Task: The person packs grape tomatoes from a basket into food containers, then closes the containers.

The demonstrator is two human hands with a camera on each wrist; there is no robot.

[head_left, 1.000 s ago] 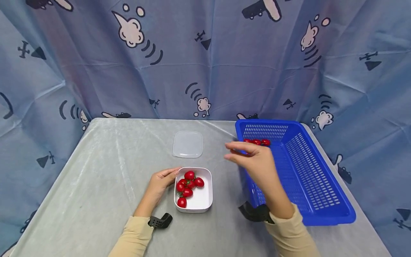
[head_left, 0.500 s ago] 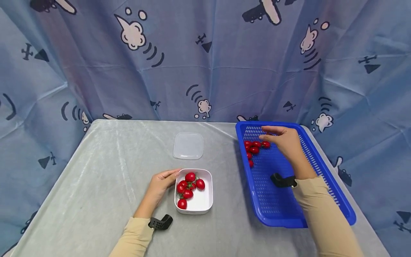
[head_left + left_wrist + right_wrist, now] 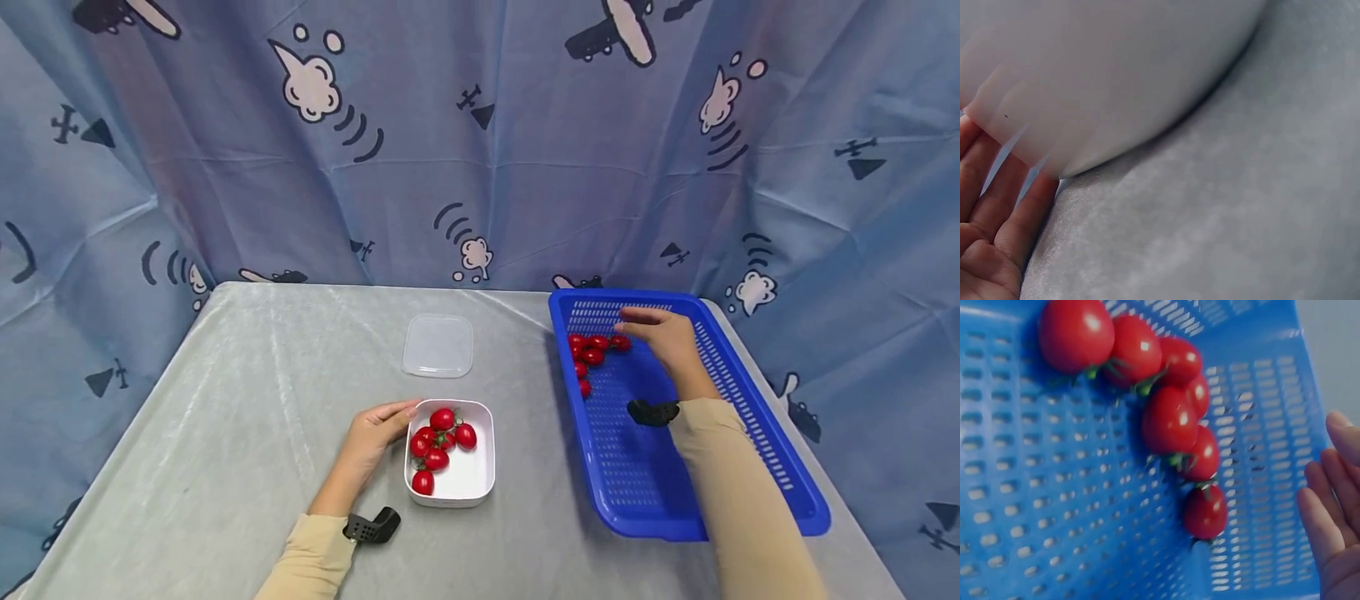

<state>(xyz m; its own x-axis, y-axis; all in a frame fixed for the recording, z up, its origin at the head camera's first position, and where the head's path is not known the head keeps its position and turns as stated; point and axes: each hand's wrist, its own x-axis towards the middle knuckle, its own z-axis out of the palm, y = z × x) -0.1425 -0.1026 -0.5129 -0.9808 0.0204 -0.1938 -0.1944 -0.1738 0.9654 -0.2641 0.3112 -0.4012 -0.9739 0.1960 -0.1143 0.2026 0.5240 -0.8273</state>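
In the head view, my left hand (image 3: 378,429) rests against the upper left side of a white square box (image 3: 471,477). The left wrist view shows its fairly straight fingers (image 3: 1027,215) touching the box's outer wall. Several red cherry tomatoes (image 3: 437,459) with green stems lie inside, mostly along the box's left side. My right hand (image 3: 666,337) is over the back of a blue plastic basket (image 3: 637,523), fingers extended and holding nothing. Left of its fingertips, more cherry tomatoes (image 3: 593,357) line the basket's back left corner. The right wrist view shows these tomatoes (image 3: 1169,422) apart from the hand.
A clear flat lid (image 3: 438,346) lies on the grey-covered table (image 3: 225,433) behind the white box. The basket stands at the table's right side, its slotted walls raised. A blue patterned curtain (image 3: 405,158) hangs behind the table.
My right hand has moved right from between the box and the basket to over the basket's back, then slightly down. My left hand stays at the box.
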